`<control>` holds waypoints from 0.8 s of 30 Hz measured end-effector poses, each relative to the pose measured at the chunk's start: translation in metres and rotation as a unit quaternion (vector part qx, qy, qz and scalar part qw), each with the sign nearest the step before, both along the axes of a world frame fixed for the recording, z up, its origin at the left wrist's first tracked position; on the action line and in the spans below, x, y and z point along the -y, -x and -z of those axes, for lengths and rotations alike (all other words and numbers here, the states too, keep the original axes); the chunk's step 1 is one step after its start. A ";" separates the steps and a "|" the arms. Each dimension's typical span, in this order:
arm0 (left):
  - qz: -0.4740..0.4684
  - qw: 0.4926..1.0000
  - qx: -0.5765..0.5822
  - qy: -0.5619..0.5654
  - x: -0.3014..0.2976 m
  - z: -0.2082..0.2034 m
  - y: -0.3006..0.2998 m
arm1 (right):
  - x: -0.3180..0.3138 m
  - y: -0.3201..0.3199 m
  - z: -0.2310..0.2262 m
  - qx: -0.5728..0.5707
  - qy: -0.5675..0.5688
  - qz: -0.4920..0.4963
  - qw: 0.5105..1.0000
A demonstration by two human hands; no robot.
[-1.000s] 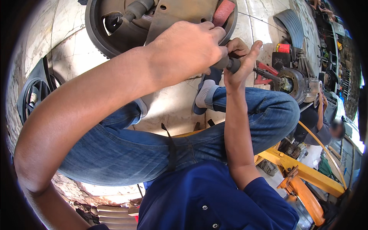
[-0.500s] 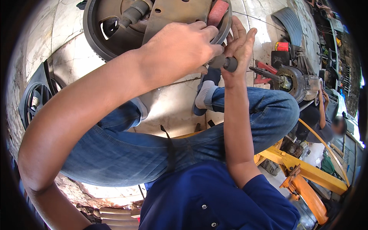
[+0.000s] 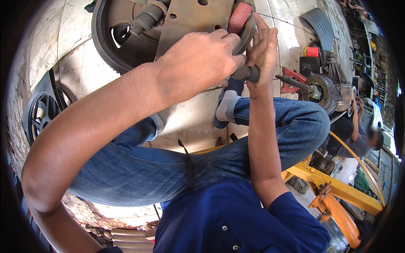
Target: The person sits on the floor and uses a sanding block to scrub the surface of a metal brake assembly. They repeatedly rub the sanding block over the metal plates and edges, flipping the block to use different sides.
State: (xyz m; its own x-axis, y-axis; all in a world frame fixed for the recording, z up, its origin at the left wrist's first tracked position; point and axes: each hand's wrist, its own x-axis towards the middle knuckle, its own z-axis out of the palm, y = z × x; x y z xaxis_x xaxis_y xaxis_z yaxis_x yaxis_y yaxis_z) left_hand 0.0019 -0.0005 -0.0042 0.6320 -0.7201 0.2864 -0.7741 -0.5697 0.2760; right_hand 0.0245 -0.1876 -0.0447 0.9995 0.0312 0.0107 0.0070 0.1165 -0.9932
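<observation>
My left hand (image 3: 204,63) reaches across the top, its fingers curled over a dark, rounded metal piece (image 3: 247,74) with a stepped cylindrical end that sticks out to the right. Beside it my right hand (image 3: 265,52) is open, its fingers stretched upward and the metal piece's end against or just in front of the lower palm. Just beyond the hands lies a large round metal drum (image 3: 101,29). A flat steel plate (image 3: 185,21) with holes lies across it, and a red block (image 3: 240,17) rests near its right rim. My left fingertips are partly hidden.
To the right, a hub assembly (image 3: 322,90) with a shaft stands by a red stand (image 3: 289,80) and a ribbed dark curved panel (image 3: 318,27). A yellow-orange metal frame (image 3: 333,185) lies lower right. Another person (image 3: 358,139) crouches at the right edge. A black spoked wheel part (image 3: 40,109) leans left.
My left hand has shifted slightly down, and the metal piece's end sits slightly lower and further left. My right hand stays beside it with fingers outstretched.
</observation>
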 end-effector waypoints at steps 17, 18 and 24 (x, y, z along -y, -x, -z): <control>0.001 1.000 -0.004 0.008 0.001 0.001 0.001 | -0.013 0.004 -0.012 -0.011 -0.046 -0.045 0.998; 0.002 1.000 -0.001 0.005 0.001 0.001 0.000 | -0.013 0.006 -0.010 -0.006 -0.051 -0.022 0.998; 0.007 1.000 -0.003 0.001 -0.002 -0.001 0.001 | -0.010 0.006 -0.003 0.037 -0.032 0.002 0.999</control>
